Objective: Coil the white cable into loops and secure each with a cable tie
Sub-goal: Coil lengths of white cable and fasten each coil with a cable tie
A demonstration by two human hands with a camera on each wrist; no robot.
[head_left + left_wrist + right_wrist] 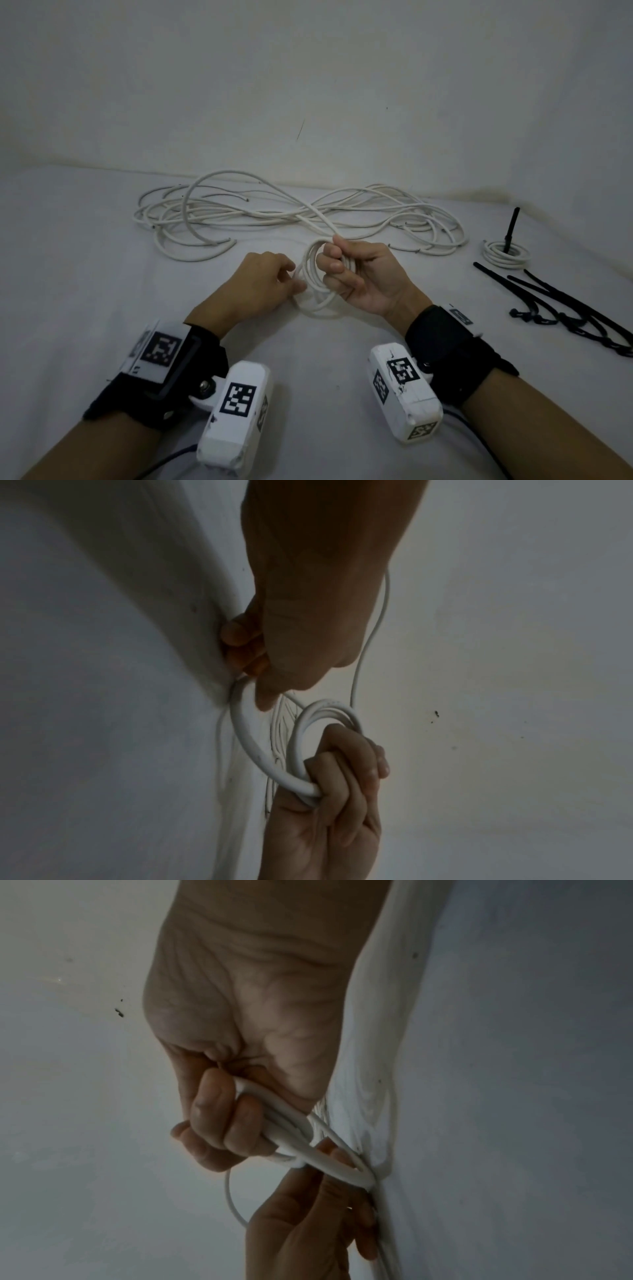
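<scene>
A small coil of white cable is held upright just above the white cloth. My right hand grips the coil's right side, fingers curled through the loops. My left hand pinches the outermost loop on the coil's left side, thumb pressing on it. From the coil a strand runs back to the loose cable pile behind. In the left wrist view the right hand is closed round the bundle. The left hand shows below in the right wrist view.
A finished small coil with a black tie standing up out of it lies at the far right. Several black cable ties lie in front of it. A white wall rises behind the pile.
</scene>
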